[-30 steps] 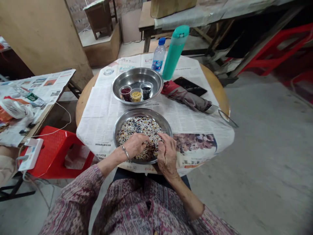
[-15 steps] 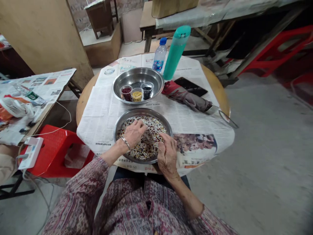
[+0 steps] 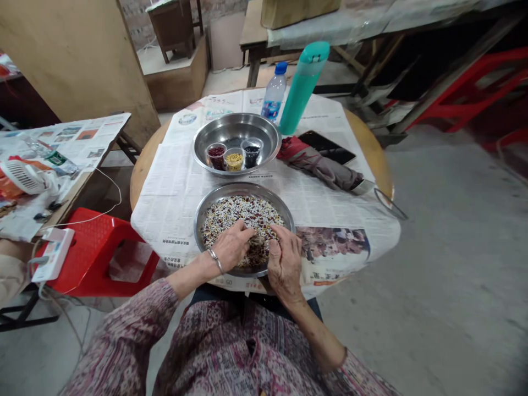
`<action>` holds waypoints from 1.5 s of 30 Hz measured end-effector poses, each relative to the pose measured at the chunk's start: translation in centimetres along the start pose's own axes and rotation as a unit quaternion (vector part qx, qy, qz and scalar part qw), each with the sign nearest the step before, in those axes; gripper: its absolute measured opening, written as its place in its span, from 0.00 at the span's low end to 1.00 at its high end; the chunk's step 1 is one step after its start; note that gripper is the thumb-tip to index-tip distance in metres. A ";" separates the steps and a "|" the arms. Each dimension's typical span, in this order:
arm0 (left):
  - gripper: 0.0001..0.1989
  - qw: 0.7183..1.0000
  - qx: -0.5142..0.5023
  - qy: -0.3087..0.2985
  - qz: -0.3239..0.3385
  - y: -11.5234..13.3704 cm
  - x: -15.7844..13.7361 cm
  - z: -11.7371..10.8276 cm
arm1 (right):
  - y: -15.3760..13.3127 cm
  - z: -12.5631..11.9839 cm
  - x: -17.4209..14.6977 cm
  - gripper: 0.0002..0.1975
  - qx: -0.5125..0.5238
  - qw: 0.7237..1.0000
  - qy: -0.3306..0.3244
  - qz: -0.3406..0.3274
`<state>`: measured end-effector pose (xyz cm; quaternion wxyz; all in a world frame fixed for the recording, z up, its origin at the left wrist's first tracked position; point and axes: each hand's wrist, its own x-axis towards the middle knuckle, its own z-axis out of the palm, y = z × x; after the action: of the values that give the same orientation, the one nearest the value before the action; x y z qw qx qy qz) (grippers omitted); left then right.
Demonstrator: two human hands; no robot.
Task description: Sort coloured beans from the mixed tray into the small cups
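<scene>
My left hand [image 3: 233, 246], with a silver bracelet at the wrist, reaches into the near steel basin [image 3: 199, 212]. Its fingers are bent together at the surface of the mixed beans and white grains [image 3: 237, 206]; what they pinch, if anything, is too small to see. Over the basin's right rim rests my right hand [image 3: 285, 261], fingers curled and thumb drawn in, its palm hidden. Behind stands a larger steel basin [image 3: 202, 159] with three clear cups: dark red beans [image 3: 216, 157], yellow beans [image 3: 234, 160] and black beans [image 3: 251, 155].
Newspaper [image 3: 165, 192] covers the round table. A water bottle [image 3: 273, 93], a teal bottle [image 3: 304, 88], a folded umbrella [image 3: 322, 165] and a dark phone [image 3: 328, 147] lie or stand beyond. On the left are a red stool [image 3: 99, 247] and a power strip [image 3: 53, 254].
My left hand has moved from the middle of the grains toward the near right, closer to my right hand. My right hand has hardly moved. The view has shifted slightly.
</scene>
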<state>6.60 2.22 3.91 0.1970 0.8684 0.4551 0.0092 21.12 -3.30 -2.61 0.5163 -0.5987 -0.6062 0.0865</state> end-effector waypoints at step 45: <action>0.06 0.940 -0.020 0.331 0.080 -6.0 -4.6 0.7 | -2.8 -0.2 4.1 0.15 -0.152 0.906 -0.301 -0.256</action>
<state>-0.69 1.42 1.92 0.0516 0.8459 0.4229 0.3209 20.52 -0.81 1.73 0.2158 -0.4401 -0.8710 0.0344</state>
